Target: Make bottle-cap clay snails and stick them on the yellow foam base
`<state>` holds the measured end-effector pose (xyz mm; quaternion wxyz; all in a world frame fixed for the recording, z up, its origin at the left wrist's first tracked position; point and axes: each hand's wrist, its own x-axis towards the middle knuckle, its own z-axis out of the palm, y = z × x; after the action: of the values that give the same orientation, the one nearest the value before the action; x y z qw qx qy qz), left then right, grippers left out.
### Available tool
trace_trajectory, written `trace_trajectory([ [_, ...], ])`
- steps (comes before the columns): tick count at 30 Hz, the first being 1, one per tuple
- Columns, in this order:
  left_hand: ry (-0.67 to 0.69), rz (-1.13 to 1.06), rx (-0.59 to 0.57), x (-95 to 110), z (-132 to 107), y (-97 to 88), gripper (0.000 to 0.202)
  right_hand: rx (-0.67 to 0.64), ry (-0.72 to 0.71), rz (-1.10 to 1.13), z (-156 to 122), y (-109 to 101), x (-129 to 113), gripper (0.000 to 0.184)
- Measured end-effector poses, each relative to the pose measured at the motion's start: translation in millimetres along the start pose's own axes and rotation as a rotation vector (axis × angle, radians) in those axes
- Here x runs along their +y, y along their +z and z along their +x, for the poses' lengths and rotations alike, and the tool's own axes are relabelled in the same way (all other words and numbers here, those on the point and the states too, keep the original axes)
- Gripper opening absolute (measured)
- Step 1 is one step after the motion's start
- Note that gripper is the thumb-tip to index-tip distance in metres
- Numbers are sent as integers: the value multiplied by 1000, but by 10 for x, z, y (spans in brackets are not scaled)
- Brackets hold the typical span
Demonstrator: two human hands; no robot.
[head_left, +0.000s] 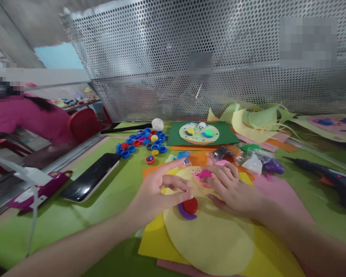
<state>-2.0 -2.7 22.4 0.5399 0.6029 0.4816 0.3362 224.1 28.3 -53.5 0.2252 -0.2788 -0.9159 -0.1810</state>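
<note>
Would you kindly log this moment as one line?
left hand: thumb at red round piece on purple crescent | right hand: flat on pale yellow paper disc

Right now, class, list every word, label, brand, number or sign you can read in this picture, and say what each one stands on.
No text can be read anywhere.
phone: screen dark, nothing shows.
grey patches on the perforated metal screen: blurred, unreadable.
glue gun and bottle caps: any marks are too small to tell.
</note>
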Motion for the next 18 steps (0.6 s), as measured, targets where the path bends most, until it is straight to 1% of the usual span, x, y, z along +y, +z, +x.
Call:
trace_trajectory([
  [3, 11, 6, 5, -19, 13, -12, 63, 0, -2, -4, -3, 1, 0, 20],
  [9, -86, -170, -76, -127, 67, -14, 61, 9, 5, -15, 7, -18, -13, 21],
  [11, -106, -206, -65, -134, 76, -9, 60, 17, 16, -15, 12, -24, -16, 21],
  [15, -97, -249, -10, -129, 89, -18, 64, 43, 43, -10, 16, -26, -12, 20],
  [18, -117, -262, -21, -147, 93, -28, 64, 72, 81, 8, 42, -61, -50, 21],
])
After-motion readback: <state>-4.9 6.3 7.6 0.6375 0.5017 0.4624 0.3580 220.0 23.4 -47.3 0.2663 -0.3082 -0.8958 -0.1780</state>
